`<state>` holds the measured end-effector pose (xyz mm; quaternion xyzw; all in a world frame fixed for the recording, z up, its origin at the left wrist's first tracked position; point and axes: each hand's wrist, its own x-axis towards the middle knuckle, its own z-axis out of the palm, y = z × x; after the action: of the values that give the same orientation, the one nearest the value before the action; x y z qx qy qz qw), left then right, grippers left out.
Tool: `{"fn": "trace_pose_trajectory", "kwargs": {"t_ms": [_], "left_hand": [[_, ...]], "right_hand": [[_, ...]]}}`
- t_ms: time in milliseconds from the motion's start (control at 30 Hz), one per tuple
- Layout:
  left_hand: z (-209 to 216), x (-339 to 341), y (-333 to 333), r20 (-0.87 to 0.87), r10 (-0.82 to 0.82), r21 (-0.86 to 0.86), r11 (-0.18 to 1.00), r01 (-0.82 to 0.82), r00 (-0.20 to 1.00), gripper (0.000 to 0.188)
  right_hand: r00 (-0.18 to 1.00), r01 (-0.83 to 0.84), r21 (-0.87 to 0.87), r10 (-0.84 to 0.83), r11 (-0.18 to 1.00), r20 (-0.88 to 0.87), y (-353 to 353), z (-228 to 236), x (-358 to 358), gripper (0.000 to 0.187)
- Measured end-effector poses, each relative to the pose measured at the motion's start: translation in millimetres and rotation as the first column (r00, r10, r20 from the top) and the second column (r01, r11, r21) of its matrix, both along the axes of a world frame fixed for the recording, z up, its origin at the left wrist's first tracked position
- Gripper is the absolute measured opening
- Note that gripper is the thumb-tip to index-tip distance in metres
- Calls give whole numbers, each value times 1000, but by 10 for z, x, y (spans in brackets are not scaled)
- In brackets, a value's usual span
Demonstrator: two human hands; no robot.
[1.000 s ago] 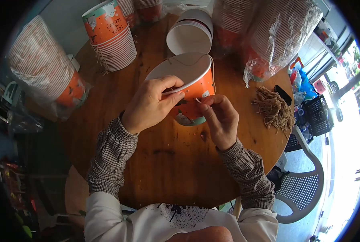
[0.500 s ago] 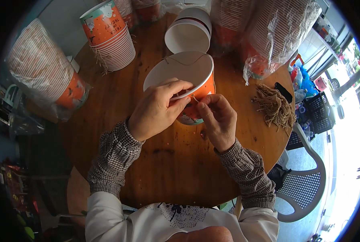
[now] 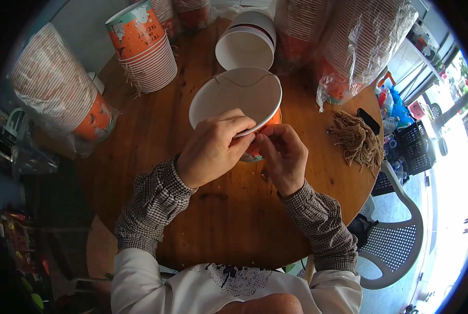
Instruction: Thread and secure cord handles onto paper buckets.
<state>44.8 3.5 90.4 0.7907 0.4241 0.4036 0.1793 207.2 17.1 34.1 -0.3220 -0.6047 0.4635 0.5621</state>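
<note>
A paper bucket [image 3: 202,104], white inside and orange outside, is tilted over the table with its mouth partly toward me. My left hand [image 3: 210,152] grips its near rim, fingers inside and thumb outside. Close against that thumb, my right hand [image 3: 286,159] pinches at the outer wall just below the rim. The string end between the fingertips is hidden now; half a second ago it showed there. A thin brown string [image 3: 244,83] crosses the far part of the bucket's mouth.
On the round wooden table [image 3: 218,225] stand nested orange buckets [image 3: 145,57], plastic-wrapped bucket stacks [image 3: 61,89], and white-mouthed buckets [image 3: 244,49] lying behind mine. To the right lie a bundle of brown strings [image 3: 357,138] and a black phone [image 3: 368,121]. A grey chair [image 3: 396,246] stands beyond.
My left hand and the bucket have shifted slightly right, and the fingertips of both hands are closer together. The string end that stuck out between them is now covered.
</note>
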Motion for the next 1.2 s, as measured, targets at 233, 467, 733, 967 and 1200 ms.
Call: {"fn": "trace_pose_trajectory", "kwargs": {"t_ms": [233, 467, 733, 967, 1200], "left_hand": [[-116, -56, 55, -193, 124, 120, 988, -102, 973, 6], [-69, -102, 70, -95, 13, -26, 1000, -16, 995, 11], [-92, -206, 122, -47, -27, -58, 998, 25, 999, 11], [-97, -189, 160, -16, 35, -31, 999, -36, 999, 12], [-75, -195, 129, -17, 30, -41, 999, -31, 999, 13]], "right_hand": [[867, 143, 499, -352, 855, 354, -65, 514, 254, 17], [603, -479, 349, 590, 806, -537, -866, 1342, 414, 54], [4, -601, 712, 892, 363, -451, -769, 1509, 155, 61], [-119, -547, 805, 929, 233, -349, -678, 1567, 67, 60], [-151, -609, 768, 922, 198, -357, -667, 1608, 119, 58]]}}
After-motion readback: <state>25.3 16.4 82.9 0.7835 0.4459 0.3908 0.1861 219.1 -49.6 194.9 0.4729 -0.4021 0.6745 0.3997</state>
